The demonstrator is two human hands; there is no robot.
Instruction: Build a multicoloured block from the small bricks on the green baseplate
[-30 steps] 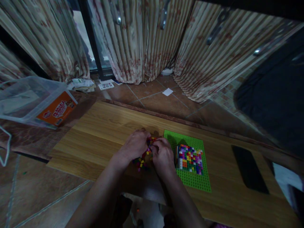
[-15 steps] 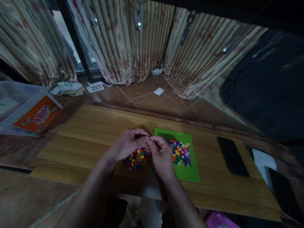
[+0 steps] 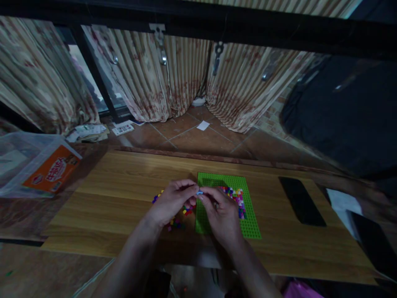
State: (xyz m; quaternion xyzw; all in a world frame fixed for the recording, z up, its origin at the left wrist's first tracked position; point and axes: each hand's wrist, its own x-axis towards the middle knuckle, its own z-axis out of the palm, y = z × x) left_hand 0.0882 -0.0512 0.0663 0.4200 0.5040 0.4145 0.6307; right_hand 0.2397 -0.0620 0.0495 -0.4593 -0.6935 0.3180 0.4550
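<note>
My left hand [image 3: 171, 201] and my right hand [image 3: 220, 213] meet fingertip to fingertip just above a low wooden table [image 3: 124, 182]. Both pinch one small light-blue brick [image 3: 200, 192] between them. Under the left hand lies a loose heap of small coloured bricks [image 3: 178, 215]. A green studded baseplate [image 3: 235, 182] lies right of the heap, partly under my right hand. A patch of mixed-colour bricks [image 3: 238, 198] is fixed on the plate.
A black phone [image 3: 300, 200] lies flat on the table's right part. A clear plastic bag with an orange pack [image 3: 51, 174] sits at the left. Striped curtains [image 3: 173, 70] hang behind, papers [image 3: 89, 131] lie on the tiled floor, and dark cloth [image 3: 347, 111] fills the right.
Both hands have lifted from the brick heap and come together over the baseplate's left edge, now pinching a light-blue brick. The camera has tilted up and shifted.
</note>
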